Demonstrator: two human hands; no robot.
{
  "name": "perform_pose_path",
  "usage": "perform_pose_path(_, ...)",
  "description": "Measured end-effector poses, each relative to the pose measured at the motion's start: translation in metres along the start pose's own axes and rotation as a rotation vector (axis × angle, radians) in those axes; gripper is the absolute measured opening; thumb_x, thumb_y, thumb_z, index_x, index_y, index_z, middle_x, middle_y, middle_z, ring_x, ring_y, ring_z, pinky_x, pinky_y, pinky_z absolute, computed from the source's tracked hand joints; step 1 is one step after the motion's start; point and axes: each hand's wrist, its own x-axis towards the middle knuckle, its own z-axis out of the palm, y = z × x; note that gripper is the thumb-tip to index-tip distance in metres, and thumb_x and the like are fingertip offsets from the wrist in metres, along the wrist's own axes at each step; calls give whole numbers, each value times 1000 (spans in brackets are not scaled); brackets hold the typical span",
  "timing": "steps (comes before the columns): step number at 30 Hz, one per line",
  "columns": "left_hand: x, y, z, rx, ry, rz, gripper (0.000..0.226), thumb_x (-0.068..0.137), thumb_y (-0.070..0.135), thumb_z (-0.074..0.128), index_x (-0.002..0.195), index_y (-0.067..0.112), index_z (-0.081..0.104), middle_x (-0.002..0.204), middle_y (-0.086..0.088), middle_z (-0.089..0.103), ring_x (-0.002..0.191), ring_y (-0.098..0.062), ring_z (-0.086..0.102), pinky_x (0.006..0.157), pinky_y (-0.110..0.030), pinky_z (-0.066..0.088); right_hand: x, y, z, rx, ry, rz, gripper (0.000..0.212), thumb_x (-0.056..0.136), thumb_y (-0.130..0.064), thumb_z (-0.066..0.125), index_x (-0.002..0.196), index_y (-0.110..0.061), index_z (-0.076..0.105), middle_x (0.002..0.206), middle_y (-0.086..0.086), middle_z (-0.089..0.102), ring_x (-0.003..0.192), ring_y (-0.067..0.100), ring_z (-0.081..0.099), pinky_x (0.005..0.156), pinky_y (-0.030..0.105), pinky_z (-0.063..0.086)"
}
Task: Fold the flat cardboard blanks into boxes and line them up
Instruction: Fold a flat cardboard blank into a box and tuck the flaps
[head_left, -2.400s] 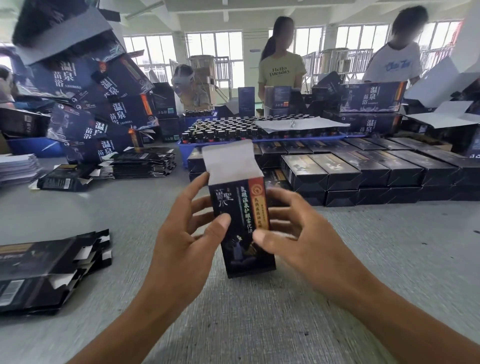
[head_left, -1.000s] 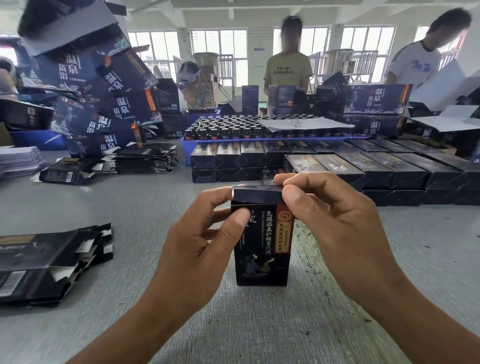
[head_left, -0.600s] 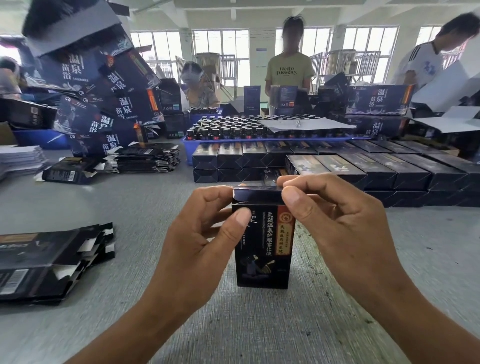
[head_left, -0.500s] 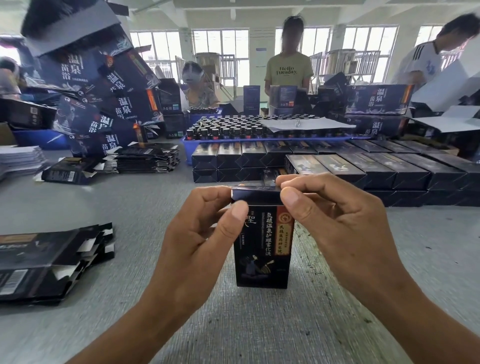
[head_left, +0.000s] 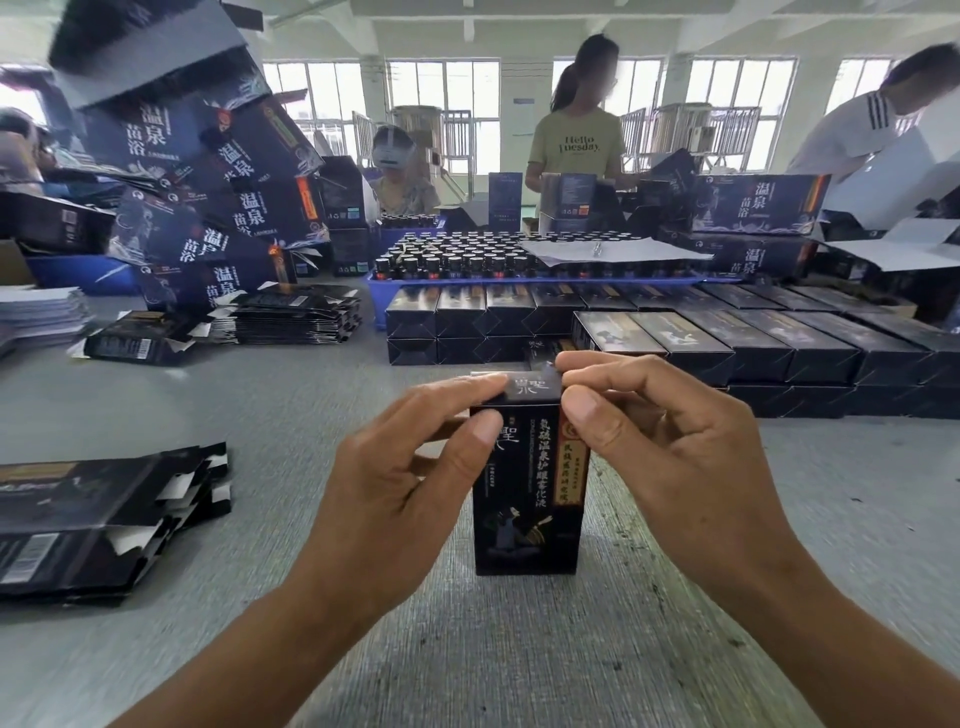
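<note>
Both hands grip one upright black box (head_left: 524, 499) on the grey table (head_left: 519, 649): left hand (head_left: 395, 493) pinching its top-left, right hand (head_left: 660, 457) its top-right corner.

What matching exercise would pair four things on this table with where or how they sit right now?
Things:
1. upright box
2. flat blanks
3. bottles
4. finished boxes

States:
A. lying in rows behind the hands
B. standing in a blue tray
C. stacked at the table's left edge
D. gripped at its top by the left hand and the right hand

Pairs: 1-D, 2-C, 3-B, 4-A
</note>
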Motion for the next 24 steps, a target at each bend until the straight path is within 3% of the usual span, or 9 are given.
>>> perform_pose_path(5, -1, -8, -3, 108, -97, 31, 43, 92, 45, 59, 134, 41, 51, 124, 18, 65, 112, -5, 65, 76, -15, 55, 0, 4, 2, -28, 1, -20, 15, 89, -31, 65, 102, -28, 73, 105, -16, 74, 97, 7, 71, 78, 15, 56)
perform_pose_path(8, 0, -13, -1, 115, -140, -20, 49, 92, 51, 61, 135, 56, 40, 119, 23, 64, 103, -2, 68, 71, -17, 57, -1, 13, 2, -158, -24, 43, 34, 92, -35, 65, 124, -46, 61, 110, -25, 69, 101, -6, 66, 71, 10, 54)
perform_pose_path(9, 1, -15, -1, 95, -112, -61, 49, 90, 52, 62, 133, 59, 39, 115, 22, 65, 99, -4, 69, 71, -19, 59, -2, 17, 4, -240, -61, 85, 50, 91, -37, 67, 133, -57, 48, 116, -29, 65, 104, -10, 63, 72, 12, 55)
perform_pose_path(11, 6, -23, -5, 38, -11, -189, 52, 84, 49, 65, 129, 57, 41, 106, 16, 70, 92, -10, 72, 70, -26, 60, -6, 24, 9, -389, -172, 182, 79, 89, -44, 70, 142, -67, 18, 132, -31, 52, 111, -7, 59, 91, 27, 55)
perform_pose_path(14, 12, -34, -10, -99, 152, -469, 40, 90, 35, 68, 123, 46, 48, 98, -4, 74, 79, -18, 75, 59, -27, 59, -10, 27, 13, -580, -348, 127, 94, 82, -60, 71, 145, -65, 1, 156, -26, 23, 130, -1, 43, 109, 42, 46)
perform_pose_path(17, 15, -44, -13, -290, 234, -681, 31, 92, 36, 68, 117, 41, 52, 83, -9, 76, 68, -25, 75, 56, -32, 59, -13, 26, 16, -790, -434, -71, 92, 80, -66, 68, 148, -57, 6, 162, -29, -1, 140, 0, 27, 116, 41, 32)
perform_pose_path(20, 14, -49, -11, -346, 169, -753, 37, 89, 41, 70, 123, 37, 53, 86, -9, 77, 75, -31, 76, 65, -40, 61, -14, 23, 18, -921, -441, -207, 73, 86, -54, 67, 148, -47, 29, 164, -19, 16, 141, 14, 35, 114, 43, 37)
perform_pose_path(24, 13, -52, -10, -395, 106, -768, 38, 89, 40, 71, 124, 36, 55, 95, -14, 77, 81, -34, 75, 66, -40, 60, -15, 21, 17, -1012, -475, -250, 69, 88, -49, 69, 147, -39, 37, 160, -11, 34, 133, 19, 47, 101, 42, 52)
